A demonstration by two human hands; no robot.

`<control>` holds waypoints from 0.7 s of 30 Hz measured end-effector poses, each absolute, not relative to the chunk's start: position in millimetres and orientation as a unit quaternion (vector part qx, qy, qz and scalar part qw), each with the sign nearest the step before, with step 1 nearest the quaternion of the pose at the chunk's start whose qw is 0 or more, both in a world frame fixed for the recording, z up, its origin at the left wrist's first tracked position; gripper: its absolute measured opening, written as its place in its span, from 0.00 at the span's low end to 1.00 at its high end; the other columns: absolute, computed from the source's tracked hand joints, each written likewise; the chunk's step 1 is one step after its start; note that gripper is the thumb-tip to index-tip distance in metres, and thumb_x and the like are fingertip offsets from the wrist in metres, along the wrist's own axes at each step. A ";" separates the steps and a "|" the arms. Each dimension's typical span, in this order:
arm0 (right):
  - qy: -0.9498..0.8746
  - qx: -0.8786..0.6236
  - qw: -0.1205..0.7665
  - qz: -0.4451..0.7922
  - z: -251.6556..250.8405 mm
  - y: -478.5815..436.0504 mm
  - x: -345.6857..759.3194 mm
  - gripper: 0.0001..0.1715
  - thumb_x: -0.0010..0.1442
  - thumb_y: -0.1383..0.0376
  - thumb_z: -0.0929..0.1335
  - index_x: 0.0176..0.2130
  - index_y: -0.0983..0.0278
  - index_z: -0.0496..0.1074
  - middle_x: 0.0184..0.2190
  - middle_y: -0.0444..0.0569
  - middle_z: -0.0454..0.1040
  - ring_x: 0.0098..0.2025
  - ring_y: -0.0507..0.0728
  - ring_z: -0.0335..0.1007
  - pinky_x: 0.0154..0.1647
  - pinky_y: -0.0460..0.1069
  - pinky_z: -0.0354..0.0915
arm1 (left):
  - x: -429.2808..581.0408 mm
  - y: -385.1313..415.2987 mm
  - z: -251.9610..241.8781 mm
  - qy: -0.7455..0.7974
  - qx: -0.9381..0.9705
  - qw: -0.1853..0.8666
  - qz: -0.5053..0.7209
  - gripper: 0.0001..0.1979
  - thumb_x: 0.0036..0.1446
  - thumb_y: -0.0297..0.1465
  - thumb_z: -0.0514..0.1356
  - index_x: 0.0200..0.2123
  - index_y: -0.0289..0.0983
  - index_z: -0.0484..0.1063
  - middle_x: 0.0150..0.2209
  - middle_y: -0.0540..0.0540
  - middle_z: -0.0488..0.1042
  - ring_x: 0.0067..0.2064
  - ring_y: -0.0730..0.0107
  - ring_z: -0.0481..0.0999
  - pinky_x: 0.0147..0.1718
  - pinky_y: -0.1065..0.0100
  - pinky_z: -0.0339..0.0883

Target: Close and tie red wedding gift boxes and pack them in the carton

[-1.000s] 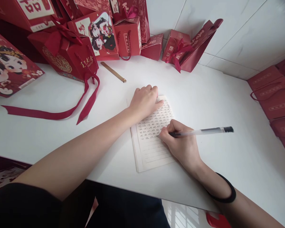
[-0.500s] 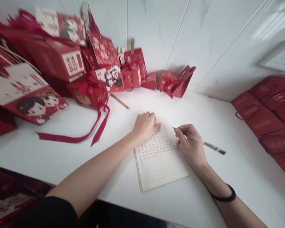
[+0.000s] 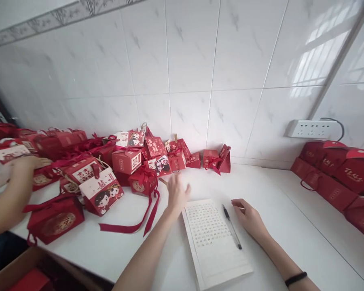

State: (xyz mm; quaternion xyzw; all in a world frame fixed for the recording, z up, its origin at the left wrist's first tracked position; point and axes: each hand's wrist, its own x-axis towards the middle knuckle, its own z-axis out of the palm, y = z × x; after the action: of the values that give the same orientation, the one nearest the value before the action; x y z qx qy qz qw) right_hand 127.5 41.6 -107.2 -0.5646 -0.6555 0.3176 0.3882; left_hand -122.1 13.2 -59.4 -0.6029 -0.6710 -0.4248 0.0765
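My left hand, a blur, hangs open by the handwritten notebook, my right hand half-open beside the gel pen.

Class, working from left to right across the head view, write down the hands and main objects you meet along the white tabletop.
A co-worker's hand, large cartoon-faced box, the person's left hand, written-on notebook, pen, the person's right hand, stacked red boxes.
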 end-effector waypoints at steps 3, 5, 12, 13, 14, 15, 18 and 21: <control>-0.651 -0.559 0.392 0.333 -103.3 41.1 127.8 0.12 0.50 0.61 0.62 0.34 0.60 0.71 0.38 0.50 0.77 0.39 0.61 0.75 0.39 0.52 0.70 | -165.0 5.5 -52.3 -0.736 -0.413 0.147 -0.516 0.26 0.54 0.29 0.56 0.54 0.35 0.50 0.58 0.28 0.55 0.62 0.41 0.54 0.53 0.39 0.51; -0.653 -0.555 0.385 0.343 -101.5 40.2 127.3 0.12 0.50 0.60 0.62 0.33 0.60 0.71 0.38 0.49 0.77 0.40 0.61 0.74 0.37 0.52 0.70 | -193.2 -4.2 -56.4 -0.765 -0.316 0.153 -0.539 0.31 0.50 0.33 0.61 0.54 0.35 0.49 0.59 0.29 0.53 0.62 0.39 0.52 0.53 0.39 0.51; -0.663 -0.548 0.381 0.340 -99.6 39.8 124.5 0.11 0.52 0.61 0.61 0.32 0.60 0.71 0.37 0.49 0.77 0.39 0.60 0.74 0.38 0.52 0.69 | -245.5 -30.4 -75.8 -0.798 -0.290 0.070 -0.523 0.42 0.35 0.36 0.71 0.52 0.40 0.53 0.55 0.30 0.61 0.60 0.30 0.56 0.52 0.33 0.48; -0.663 -0.546 0.382 0.340 -99.8 40.0 124.4 0.11 0.52 0.61 0.61 0.32 0.60 0.71 0.37 0.50 0.77 0.39 0.60 0.74 0.38 0.52 0.69 | -248.1 -30.3 -74.8 -0.796 -0.296 0.064 -0.523 0.42 0.33 0.35 0.72 0.51 0.40 0.54 0.54 0.30 0.62 0.59 0.29 0.57 0.52 0.33 0.48; -0.664 -0.544 0.384 0.340 -100.2 40.3 124.4 0.11 0.52 0.62 0.61 0.32 0.60 0.71 0.36 0.49 0.77 0.39 0.60 0.74 0.38 0.52 0.69 | -249.9 -29.5 -73.0 -0.794 -0.302 0.059 -0.524 0.42 0.32 0.34 0.72 0.50 0.40 0.55 0.53 0.31 0.64 0.58 0.29 0.58 0.52 0.32 0.49; -0.666 -0.541 0.386 0.338 -100.6 40.5 124.5 0.11 0.52 0.62 0.60 0.32 0.60 0.70 0.36 0.49 0.77 0.39 0.60 0.74 0.39 0.52 0.69 | -251.3 -28.4 -70.8 -0.792 -0.307 0.053 -0.524 0.41 0.31 0.33 0.72 0.49 0.40 0.55 0.51 0.32 0.65 0.57 0.29 0.60 0.52 0.32 0.49; -0.671 -0.532 0.395 0.332 -102.7 41.3 124.7 0.10 0.52 0.64 0.60 0.32 0.60 0.70 0.36 0.49 0.77 0.39 0.60 0.74 0.40 0.52 0.68 | -251.8 -27.4 -64.2 -0.781 -0.330 0.040 -0.529 0.37 0.33 0.31 0.72 0.46 0.40 0.57 0.48 0.35 0.68 0.55 0.33 0.64 0.51 0.33 0.53; -0.677 -0.522 0.406 0.324 -106.0 43.1 124.3 0.10 0.52 0.64 0.60 0.32 0.60 0.69 0.35 0.49 0.77 0.38 0.59 0.74 0.39 0.52 0.69 | -244.6 -33.1 -59.8 -0.764 -0.357 0.042 -0.536 0.34 0.36 0.28 0.70 0.46 0.41 0.57 0.49 0.36 0.66 0.56 0.40 0.64 0.52 0.41 0.59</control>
State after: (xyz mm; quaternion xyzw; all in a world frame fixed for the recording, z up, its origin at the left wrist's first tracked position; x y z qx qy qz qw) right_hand 124.3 43.1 -106.0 -0.5222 -0.6766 0.3240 0.4057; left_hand -244.6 -33.1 -59.8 -0.3574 -0.7639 -0.5358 0.0419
